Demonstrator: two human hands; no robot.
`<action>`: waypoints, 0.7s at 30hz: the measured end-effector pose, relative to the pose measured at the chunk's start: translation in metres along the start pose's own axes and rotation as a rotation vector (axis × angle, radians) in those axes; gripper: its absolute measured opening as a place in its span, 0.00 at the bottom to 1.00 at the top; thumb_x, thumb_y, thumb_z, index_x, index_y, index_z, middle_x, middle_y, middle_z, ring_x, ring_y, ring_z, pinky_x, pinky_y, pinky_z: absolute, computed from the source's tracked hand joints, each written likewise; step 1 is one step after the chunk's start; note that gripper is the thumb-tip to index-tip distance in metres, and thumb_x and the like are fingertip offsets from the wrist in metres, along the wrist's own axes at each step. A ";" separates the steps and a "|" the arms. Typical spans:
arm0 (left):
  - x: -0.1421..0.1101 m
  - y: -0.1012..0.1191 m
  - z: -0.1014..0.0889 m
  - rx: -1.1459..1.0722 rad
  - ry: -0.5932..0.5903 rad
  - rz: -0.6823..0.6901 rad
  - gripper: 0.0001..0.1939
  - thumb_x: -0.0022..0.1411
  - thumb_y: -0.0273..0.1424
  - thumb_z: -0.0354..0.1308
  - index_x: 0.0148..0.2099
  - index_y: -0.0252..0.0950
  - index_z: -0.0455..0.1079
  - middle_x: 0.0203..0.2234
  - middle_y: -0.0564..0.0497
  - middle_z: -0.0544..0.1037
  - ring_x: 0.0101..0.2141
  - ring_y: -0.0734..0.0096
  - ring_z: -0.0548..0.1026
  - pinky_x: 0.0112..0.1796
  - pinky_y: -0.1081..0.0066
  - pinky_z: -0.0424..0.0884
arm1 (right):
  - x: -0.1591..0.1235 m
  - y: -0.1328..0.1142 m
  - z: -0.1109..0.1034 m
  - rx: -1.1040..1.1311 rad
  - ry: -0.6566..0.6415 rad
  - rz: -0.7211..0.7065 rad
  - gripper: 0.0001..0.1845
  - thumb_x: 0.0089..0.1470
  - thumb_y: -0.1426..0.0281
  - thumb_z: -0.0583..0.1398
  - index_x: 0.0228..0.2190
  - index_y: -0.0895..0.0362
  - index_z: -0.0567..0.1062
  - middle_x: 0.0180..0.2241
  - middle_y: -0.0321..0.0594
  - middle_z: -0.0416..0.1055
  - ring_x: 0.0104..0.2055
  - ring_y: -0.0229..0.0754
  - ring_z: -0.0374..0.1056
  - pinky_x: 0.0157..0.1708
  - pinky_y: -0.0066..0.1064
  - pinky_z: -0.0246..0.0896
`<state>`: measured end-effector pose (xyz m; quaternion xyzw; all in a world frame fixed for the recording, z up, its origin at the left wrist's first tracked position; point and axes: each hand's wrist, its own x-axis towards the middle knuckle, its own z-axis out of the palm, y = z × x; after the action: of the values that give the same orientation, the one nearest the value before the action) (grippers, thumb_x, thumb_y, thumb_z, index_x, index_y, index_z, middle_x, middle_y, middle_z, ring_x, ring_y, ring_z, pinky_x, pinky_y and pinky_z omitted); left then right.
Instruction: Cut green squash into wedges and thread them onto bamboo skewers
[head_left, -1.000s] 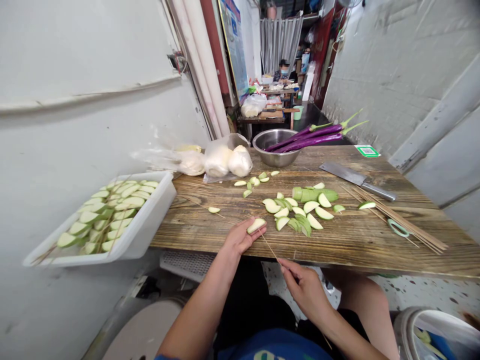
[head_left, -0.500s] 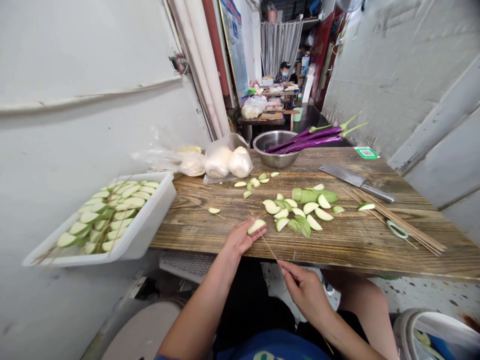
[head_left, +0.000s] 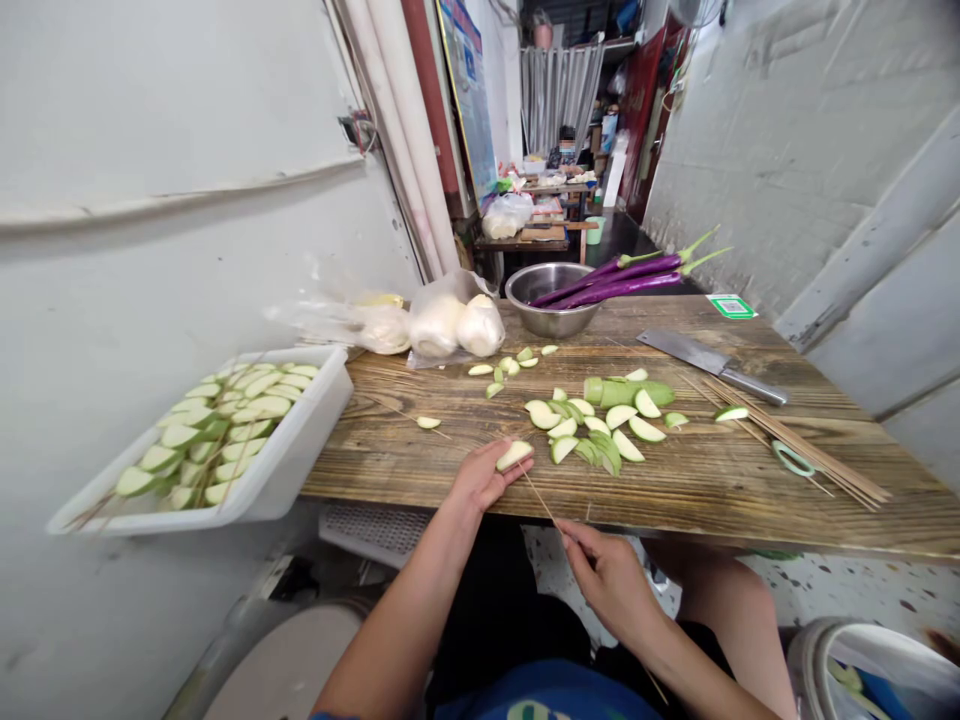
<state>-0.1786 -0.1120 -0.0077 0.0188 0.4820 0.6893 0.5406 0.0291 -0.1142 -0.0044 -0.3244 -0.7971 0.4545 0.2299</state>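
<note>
my left hand (head_left: 480, 480) holds a pale slice (head_left: 514, 456); apart from it, my right hand (head_left: 609, 570) pinches a skewer (head_left: 543, 500) pointing there. loose slices (head_left: 598, 425) remain on the tabletop (head_left: 420, 470); the tray (head_left: 311, 440) looks well stocked.

Looks like a small eatery's prep area. Judged from cleaver (head_left: 682, 347) and skewers (head_left: 780, 424) at right, tray (head_left: 304, 455) of cut slices (head_left: 251, 430) at left, bowl (head_left: 551, 322) with eggplants (head_left: 619, 285) above centre, QR card (head_left: 732, 306) at right, cluttered tables (head_left: 514, 243) at upper centre.
</note>
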 end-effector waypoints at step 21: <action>-0.007 -0.001 0.003 -0.013 0.016 0.028 0.04 0.56 0.23 0.54 0.33 0.26 0.68 0.29 0.40 0.77 0.33 0.63 0.76 0.39 0.60 0.73 | 0.027 -0.011 0.019 -0.068 0.025 -0.029 0.17 0.55 0.71 0.48 0.39 0.57 0.75 0.24 0.39 0.74 0.27 0.40 0.69 0.29 0.27 0.61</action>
<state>-0.1737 -0.1157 -0.0033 0.0166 0.4818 0.7000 0.5269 -0.0056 -0.1094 -0.0019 -0.3259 -0.8137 0.4199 0.2353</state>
